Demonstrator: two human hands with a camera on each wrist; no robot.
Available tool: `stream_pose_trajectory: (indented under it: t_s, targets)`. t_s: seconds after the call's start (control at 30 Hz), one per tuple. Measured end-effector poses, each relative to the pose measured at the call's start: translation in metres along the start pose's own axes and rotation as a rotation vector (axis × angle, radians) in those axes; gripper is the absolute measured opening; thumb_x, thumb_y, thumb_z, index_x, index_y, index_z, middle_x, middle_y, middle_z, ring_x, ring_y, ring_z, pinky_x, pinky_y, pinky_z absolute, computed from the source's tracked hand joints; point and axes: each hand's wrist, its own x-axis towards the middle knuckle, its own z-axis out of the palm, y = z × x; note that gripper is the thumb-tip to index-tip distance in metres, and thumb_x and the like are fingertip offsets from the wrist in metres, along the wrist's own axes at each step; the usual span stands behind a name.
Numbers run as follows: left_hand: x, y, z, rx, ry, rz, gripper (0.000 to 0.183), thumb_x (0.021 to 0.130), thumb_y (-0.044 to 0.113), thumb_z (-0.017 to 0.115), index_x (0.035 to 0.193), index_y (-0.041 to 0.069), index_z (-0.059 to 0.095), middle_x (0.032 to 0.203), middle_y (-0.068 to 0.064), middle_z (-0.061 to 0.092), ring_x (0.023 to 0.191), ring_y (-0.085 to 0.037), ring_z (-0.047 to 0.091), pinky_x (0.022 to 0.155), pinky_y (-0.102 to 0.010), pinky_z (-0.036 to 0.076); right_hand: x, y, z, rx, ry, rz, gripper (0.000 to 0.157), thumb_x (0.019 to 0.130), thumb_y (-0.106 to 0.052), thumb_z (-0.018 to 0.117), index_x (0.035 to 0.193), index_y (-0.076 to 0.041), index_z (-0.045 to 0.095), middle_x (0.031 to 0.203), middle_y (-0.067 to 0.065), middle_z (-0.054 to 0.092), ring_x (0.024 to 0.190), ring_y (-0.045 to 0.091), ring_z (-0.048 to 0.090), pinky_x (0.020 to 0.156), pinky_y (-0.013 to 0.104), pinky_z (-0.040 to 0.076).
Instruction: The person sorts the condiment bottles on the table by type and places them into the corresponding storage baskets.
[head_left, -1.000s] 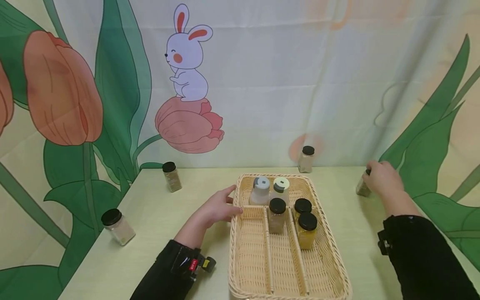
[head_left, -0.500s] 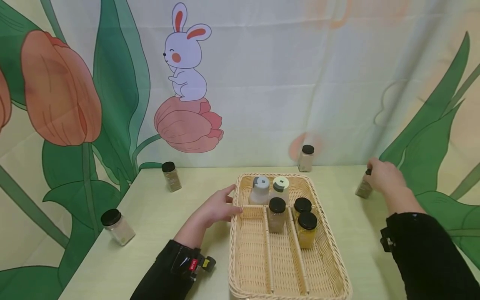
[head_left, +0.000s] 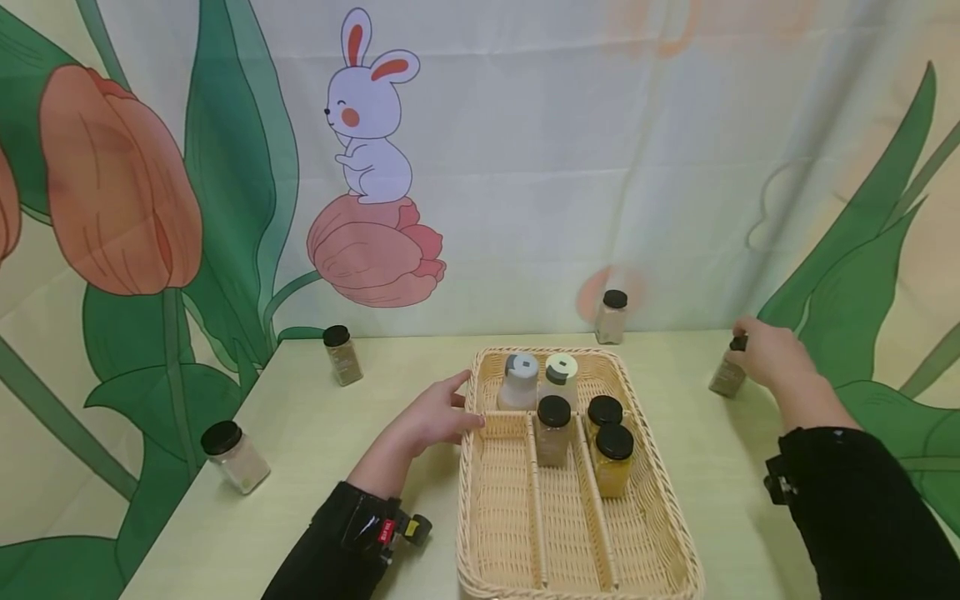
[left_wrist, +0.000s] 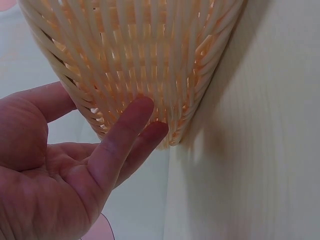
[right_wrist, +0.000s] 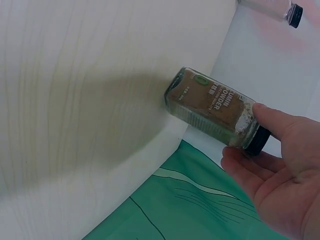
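My left hand grips the left side of a divided wicker basket, its thumb over the rim. In the left wrist view the fingers lie along the outer woven wall. At the far right, my right hand holds a glass spice jar near its black cap. The right wrist view shows this jar of cumin powder, brown inside, thumb on one side of its neck and fingers on the other. Its base is close to the tabletop.
Inside the basket stand two white-bodied shakers, a brown spice jar and two yellow ones. Other black-capped jars stand around it: at far left, back left and back centre. A printed curtain hangs behind.
My right hand has shifted slightly right at the cumin jar, and the jar has moved a touch with it. The left hand and the basket have stayed put.
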Motion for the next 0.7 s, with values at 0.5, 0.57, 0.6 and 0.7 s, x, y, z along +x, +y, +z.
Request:
stream_pose_trajectory:
  t_s: [0.5,0.57,0.6,0.7]
  targets:
    - [-0.0001,0.0002,0.0010,-0.009,-0.005,-0.001,0.088,0.081,0.010,0.072,0.153,0.012,0.021,0.123,-0.027,0.051,0.078,-0.023,0.066,0.066,-0.036,0.059,0.0012,0.0043,0.0018,-0.008,-0.013,-0.001,0.046,0.098,-0.022,0.054,0.131,0.006,0.037,0.110,0.036,0.053,0.091,0.052,0.051,0.069,0.058,0.047]
    - [0.0006,-0.0004,0.0007,-0.008,-0.004,-0.003,0.088,0.081,0.010,0.072,0.153,0.012,0.021,0.122,-0.027,0.051,0.079,-0.024,0.066,0.066,-0.036,0.059,0.0013,0.0040,0.0024,-0.011,-0.006,-0.006,0.047,0.098,-0.022,0.054,0.131,0.006,0.037,0.110,0.036,0.053,0.091,0.052,0.052,0.070,0.058,0.047]
    - [0.0007,-0.0005,0.0006,-0.009,-0.004,-0.004,0.088,0.081,0.010,0.072,0.153,0.013,0.021,0.122,-0.026,0.051,0.079,-0.024,0.066,0.066,-0.036,0.059,0.0013,0.0036,0.0026,-0.012,-0.001,-0.009,0.047,0.098,-0.022,0.054,0.131,0.006,0.037,0.110,0.036,0.053,0.091,0.052,0.052,0.070,0.059,0.047]
    - [0.0011,-0.0009,0.0005,-0.008,-0.002,-0.008,0.088,0.082,0.010,0.072,0.153,0.013,0.021,0.123,-0.026,0.051,0.080,-0.025,0.066,0.066,-0.036,0.059,0.0008,0.0015,0.0027,-0.009,0.009,-0.016,0.047,0.097,-0.023,0.054,0.131,0.006,0.038,0.110,0.036,0.053,0.092,0.052,0.051,0.069,0.058,0.047]
